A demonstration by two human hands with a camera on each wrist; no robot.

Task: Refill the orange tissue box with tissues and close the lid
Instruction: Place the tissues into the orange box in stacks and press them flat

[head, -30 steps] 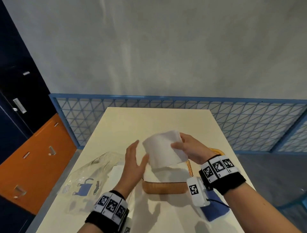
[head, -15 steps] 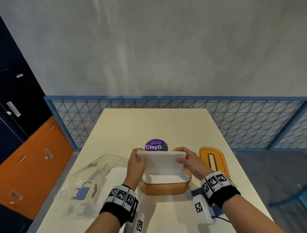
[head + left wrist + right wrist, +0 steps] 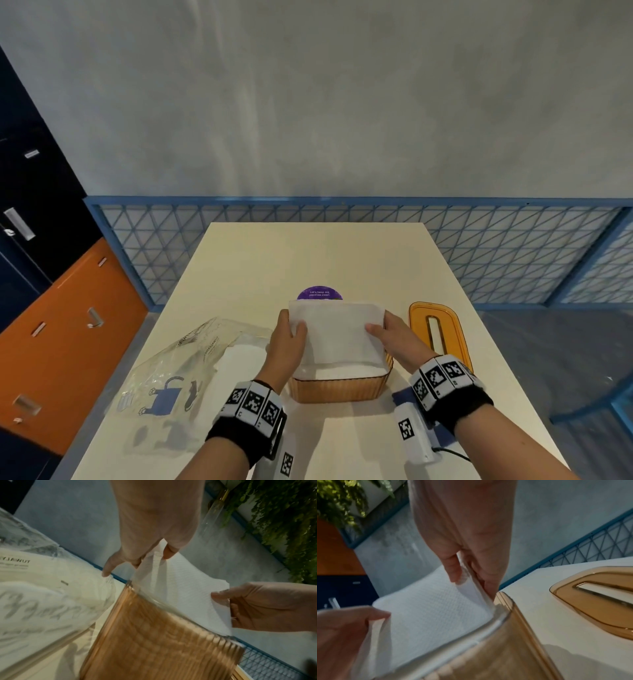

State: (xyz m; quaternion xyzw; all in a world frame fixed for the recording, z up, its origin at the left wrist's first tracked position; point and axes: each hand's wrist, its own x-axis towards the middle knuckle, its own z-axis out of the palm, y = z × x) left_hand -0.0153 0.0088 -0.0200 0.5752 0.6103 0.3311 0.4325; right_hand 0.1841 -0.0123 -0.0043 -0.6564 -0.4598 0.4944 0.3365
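Observation:
An orange ribbed tissue box (image 3: 337,389) stands open on the cream table (image 3: 308,253), with white tissues inside. Over it I hold a white tissue sheet (image 3: 337,330) tilted up from the box. My left hand (image 3: 291,334) pinches its left edge and my right hand (image 3: 382,330) pinches its right edge. The left wrist view shows the sheet (image 3: 180,591) rising from the box (image 3: 163,642), and the right wrist view shows the sheet (image 3: 433,608) at the box rim (image 3: 503,616). The orange lid (image 3: 438,334) with a slot lies flat right of the box.
A crumpled clear plastic wrapper (image 3: 178,370) with white tissues (image 3: 239,356) in it lies left of the box. A purple round sticker (image 3: 319,294) shows behind the sheet. A blue mesh fence (image 3: 513,253) borders the table's far side; orange and dark cabinets (image 3: 65,325) stand left.
One second ago the right hand held the sheet raised while the left hand was open beside it. Now both hands pinch the sheet, spread wider over the box.

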